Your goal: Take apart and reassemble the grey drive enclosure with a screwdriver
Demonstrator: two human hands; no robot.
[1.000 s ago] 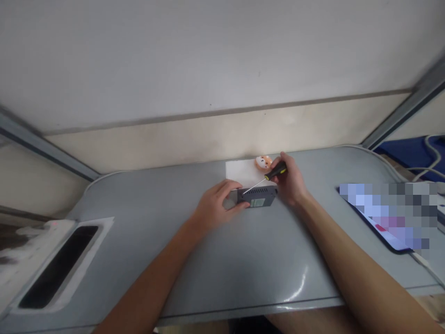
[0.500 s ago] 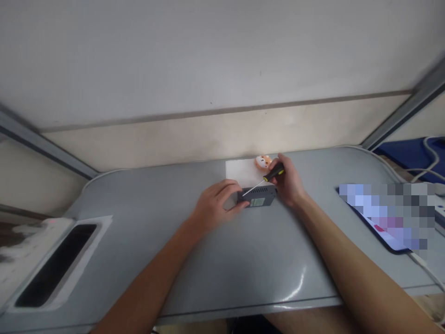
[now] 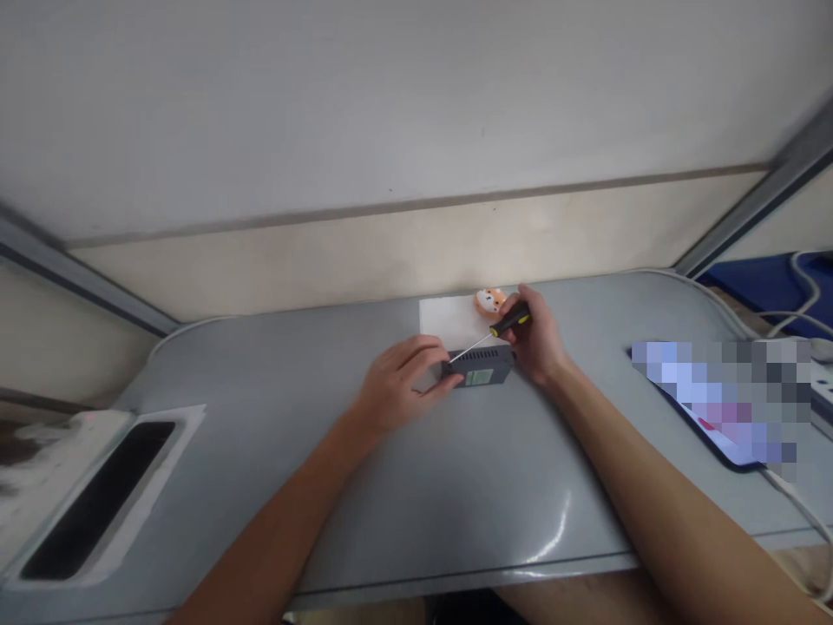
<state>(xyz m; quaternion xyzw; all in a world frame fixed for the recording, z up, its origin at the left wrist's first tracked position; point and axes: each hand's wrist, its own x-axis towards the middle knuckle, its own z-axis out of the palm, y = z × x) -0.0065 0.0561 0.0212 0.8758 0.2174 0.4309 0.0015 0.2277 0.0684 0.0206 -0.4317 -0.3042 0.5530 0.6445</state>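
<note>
A dark grey box-shaped device (image 3: pixel 489 368) with a row of vent slots and a pale label stands on the grey table. My left hand (image 3: pixel 407 382) grips its left end between thumb and fingers. In my right hand (image 3: pixel 537 334) is a screwdriver (image 3: pixel 504 326) with a black and yellow handle, its shaft slanting down to the left. The tip meets the upper left corner of the device, near my left fingers. Part of my right hand is by the right end of the device; whether it touches is unclear.
Behind the device lies a white sheet (image 3: pixel 442 316), with an orange and white animal-faced object (image 3: pixel 489 301) at its right. A phone (image 3: pixel 709 408) with a lit screen and cable lies right. A black flat object (image 3: pixel 101 499) rests at left. The wall (image 3: pixel 390 252) borders the table's back.
The view has shifted slightly, so everything sits a little further left. The hold on the device and the screwdriver is the same, with the tip still at the left corner.
</note>
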